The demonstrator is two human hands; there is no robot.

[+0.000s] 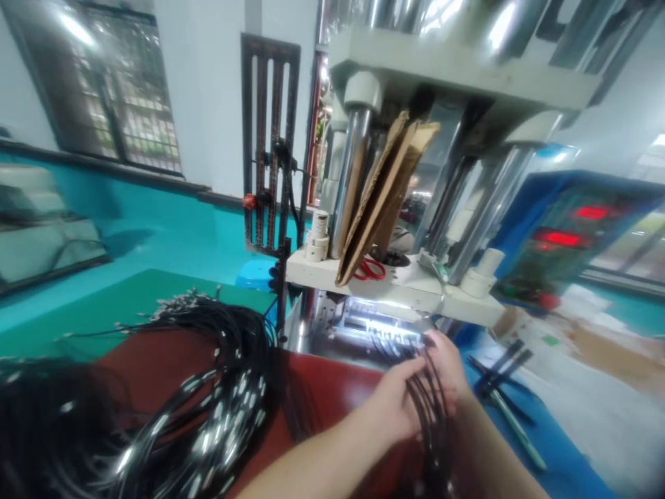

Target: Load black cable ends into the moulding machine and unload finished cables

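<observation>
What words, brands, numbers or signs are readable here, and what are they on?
None can be read.
Two glowing red displays on the blue, box-shaped control panel: too blurred to make out any characters.
White paper sheets at right: too blurred to tell any print.
Glossy black cables: no legible lettering.

Daylight through window (140, 97), glare on cables (228, 416), blurred, stretched edges

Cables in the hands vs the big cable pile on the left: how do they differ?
The held cables form a small bunch; the cable pile is far larger. The held cables run side by side; the cable pile curves and spreads. The held cables sit between left hand and right hand; the cable pile lies largely on the red surface. Both look black.
</observation>
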